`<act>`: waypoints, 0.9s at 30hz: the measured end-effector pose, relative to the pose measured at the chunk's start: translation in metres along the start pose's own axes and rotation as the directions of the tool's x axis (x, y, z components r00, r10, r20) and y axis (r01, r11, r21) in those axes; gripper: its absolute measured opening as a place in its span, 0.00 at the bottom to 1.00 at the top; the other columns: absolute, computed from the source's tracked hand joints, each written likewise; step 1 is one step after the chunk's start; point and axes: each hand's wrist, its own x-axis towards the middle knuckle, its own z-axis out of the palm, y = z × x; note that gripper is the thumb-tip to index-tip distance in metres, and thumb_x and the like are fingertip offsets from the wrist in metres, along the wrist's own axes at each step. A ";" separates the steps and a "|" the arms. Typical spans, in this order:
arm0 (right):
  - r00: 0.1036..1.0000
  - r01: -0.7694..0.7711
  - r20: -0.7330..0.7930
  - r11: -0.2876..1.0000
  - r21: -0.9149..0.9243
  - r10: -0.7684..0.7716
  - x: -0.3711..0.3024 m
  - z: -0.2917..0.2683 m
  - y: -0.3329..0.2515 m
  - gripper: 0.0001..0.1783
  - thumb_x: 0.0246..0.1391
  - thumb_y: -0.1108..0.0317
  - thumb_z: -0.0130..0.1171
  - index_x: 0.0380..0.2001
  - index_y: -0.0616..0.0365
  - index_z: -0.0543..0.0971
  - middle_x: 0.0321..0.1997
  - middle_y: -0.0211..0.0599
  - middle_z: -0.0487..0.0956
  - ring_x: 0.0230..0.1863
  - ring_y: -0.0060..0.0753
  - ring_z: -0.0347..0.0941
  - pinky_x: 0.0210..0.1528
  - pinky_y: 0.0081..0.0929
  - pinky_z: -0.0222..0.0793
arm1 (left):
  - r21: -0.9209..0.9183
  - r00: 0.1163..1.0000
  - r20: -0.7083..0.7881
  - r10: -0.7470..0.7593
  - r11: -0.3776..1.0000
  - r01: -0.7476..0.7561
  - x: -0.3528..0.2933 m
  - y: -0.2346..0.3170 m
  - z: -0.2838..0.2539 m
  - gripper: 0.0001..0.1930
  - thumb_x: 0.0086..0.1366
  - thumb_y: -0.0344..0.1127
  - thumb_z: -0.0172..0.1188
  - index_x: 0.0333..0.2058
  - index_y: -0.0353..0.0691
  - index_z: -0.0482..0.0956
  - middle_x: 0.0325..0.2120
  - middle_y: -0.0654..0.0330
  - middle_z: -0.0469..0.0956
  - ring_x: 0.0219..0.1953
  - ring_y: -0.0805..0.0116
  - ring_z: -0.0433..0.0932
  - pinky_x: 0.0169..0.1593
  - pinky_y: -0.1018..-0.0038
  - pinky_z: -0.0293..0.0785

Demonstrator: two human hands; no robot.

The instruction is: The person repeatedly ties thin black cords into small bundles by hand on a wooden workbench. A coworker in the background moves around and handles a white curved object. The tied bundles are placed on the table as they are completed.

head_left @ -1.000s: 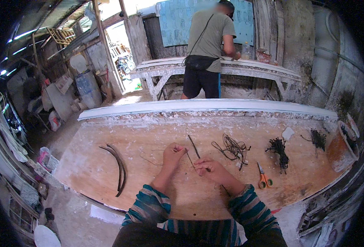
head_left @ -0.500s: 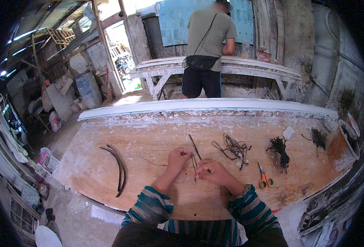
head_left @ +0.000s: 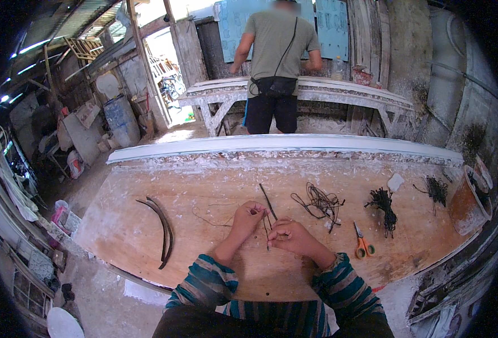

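Note:
Between my two hands a thin dark cord [head_left: 266,226] runs up and down, above the wooden table [head_left: 119,242]. My left hand [head_left: 249,217] pinches its upper end with thumb and fingertips. Lower down, my right hand [head_left: 291,236] has its fingers closed on the cord near the bottom end. Just beyond my hands lies a short black strip [head_left: 268,200], partly behind the right hand. A thin loose strand [head_left: 209,222] curls on the wood beside my left hand. To the right is a loose tangle of dark cord [head_left: 320,204].
Orange-handled scissors [head_left: 363,243], a black cord bundle [head_left: 382,209], a smaller bundle [head_left: 436,190] and a brown bucket [head_left: 469,203] occupy the right side. Curved black strips [head_left: 163,234] lie left. A long white moulding [head_left: 282,145] edges the far side; a person [head_left: 280,62] stands beyond.
My hands stay almost in place, still holding the cord, with only slight finger movement. The person at the far bench has shifted left, and their left arm now shows.

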 end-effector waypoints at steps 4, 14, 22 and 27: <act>1.000 0.022 0.016 0.998 -0.066 -0.021 0.000 -0.001 0.002 0.04 0.40 0.68 0.61 0.22 0.54 0.78 0.24 0.35 0.75 0.31 0.34 0.70 0.36 0.30 0.64 | -0.143 0.997 0.072 0.003 0.990 0.008 -0.001 0.002 0.000 0.03 0.53 0.26 0.58 0.28 0.36 0.77 0.26 0.64 0.76 0.27 0.79 0.71 0.32 0.82 0.67; 0.796 -0.223 -0.560 0.971 0.083 0.230 0.001 -0.004 0.008 0.03 0.43 0.77 0.56 0.23 0.61 0.72 0.21 0.29 0.71 0.27 0.21 0.67 0.30 0.19 0.62 | -0.153 0.937 0.349 -0.017 0.985 0.075 -0.007 0.012 0.001 0.04 0.54 0.29 0.59 0.29 0.37 0.76 0.26 0.65 0.75 0.28 0.80 0.71 0.32 0.83 0.66; 0.760 -0.380 -0.647 0.852 -0.361 0.065 -0.001 -0.019 0.020 0.04 0.40 0.78 0.55 0.23 0.59 0.72 0.17 0.32 0.71 0.24 0.24 0.70 0.27 0.21 0.61 | -0.206 0.779 0.610 0.148 0.978 -0.025 -0.033 0.020 0.025 0.04 0.55 0.30 0.59 0.27 0.37 0.74 0.23 0.67 0.73 0.27 0.81 0.69 0.33 0.82 0.66; 0.719 -0.385 -0.688 0.882 -0.273 0.101 -0.002 -0.019 0.027 0.04 0.41 0.79 0.54 0.24 0.59 0.72 0.18 0.35 0.73 0.23 0.27 0.71 0.27 0.22 0.63 | -0.279 0.788 0.601 0.137 0.959 0.045 -0.031 0.016 0.029 0.05 0.55 0.31 0.60 0.27 0.38 0.73 0.22 0.69 0.71 0.26 0.82 0.68 0.32 0.83 0.65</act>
